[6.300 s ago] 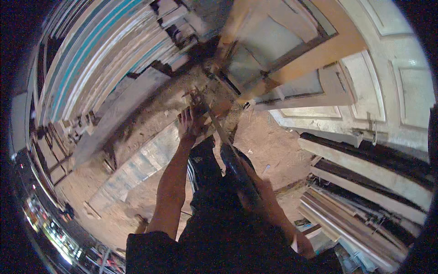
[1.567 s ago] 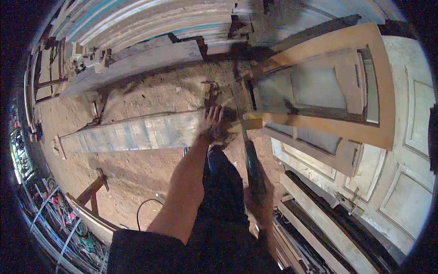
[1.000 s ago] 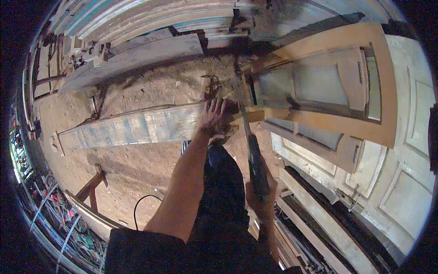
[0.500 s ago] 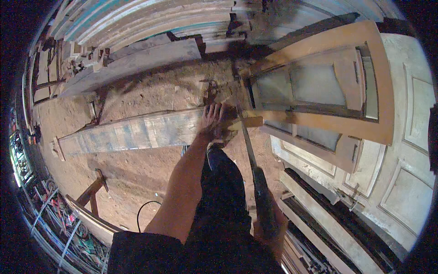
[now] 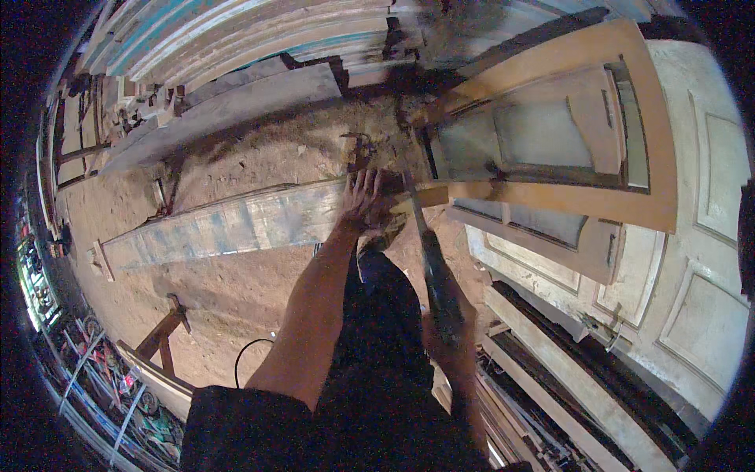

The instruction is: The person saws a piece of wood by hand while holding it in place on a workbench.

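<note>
My left hand [image 5: 362, 201] lies on the right end of a long worn plank bench [image 5: 228, 230], its fingers stretched forward and slightly apart. It presses down beside a narrow light-brown wood strip [image 5: 432, 196], which sticks out past the bench end. In my right hand [image 5: 448, 334] is a handsaw [image 5: 429, 248], its handle wrapped by my fingers. The blade points away from me and meets the strip just right of my left hand. My bent leg [image 5: 389, 287] in dark trousers is close to the bench end. Motion blurs the saw and right hand.
An orange-brown panelled door frame [image 5: 550, 196] stands at the right, near the saw. Behind it is a large whitish panelled door [image 5: 696, 197]. Long timbers [image 5: 550, 338] lie at the lower right. Stacked boards [image 5: 259, 35] fill the far side. A small wooden trestle [image 5: 163, 334] stands at the lower left.
My right hand has pushed the saw forward, away from my body. My left hand stays on the bench end. The whole view has shifted slightly.
</note>
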`<action>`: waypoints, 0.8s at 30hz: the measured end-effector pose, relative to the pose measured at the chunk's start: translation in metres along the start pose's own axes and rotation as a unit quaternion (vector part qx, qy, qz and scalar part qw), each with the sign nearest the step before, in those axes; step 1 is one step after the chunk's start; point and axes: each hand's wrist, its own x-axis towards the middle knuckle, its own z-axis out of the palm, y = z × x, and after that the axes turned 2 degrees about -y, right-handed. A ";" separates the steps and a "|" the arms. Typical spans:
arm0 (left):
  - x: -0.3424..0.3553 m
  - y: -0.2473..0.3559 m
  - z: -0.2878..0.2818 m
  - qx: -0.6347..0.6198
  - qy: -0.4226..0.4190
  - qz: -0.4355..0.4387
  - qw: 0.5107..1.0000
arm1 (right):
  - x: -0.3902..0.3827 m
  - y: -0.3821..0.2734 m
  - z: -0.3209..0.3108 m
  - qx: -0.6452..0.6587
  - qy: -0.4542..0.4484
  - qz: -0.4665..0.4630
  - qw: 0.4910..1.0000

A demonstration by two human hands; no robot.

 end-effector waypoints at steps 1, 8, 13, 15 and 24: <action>0.001 0.004 -0.011 0.001 -0.059 0.016 0.998 | 0.000 0.005 -0.001 0.012 0.001 0.018 1.000; 0.009 -0.002 -0.003 0.008 0.002 0.035 0.999 | -0.015 -0.009 -0.026 -0.018 -0.025 0.006 1.000; 0.003 -0.030 0.056 0.059 0.000 -0.016 0.998 | -0.008 0.016 0.008 0.050 -0.003 0.013 0.999; -0.004 -0.037 0.063 0.091 0.009 0.006 0.996 | -0.020 0.005 -0.012 0.013 -0.018 0.003 1.000; -0.003 0.004 -0.011 0.036 -0.034 -0.035 0.998 | -0.001 0.022 0.001 0.057 -0.046 0.014 0.997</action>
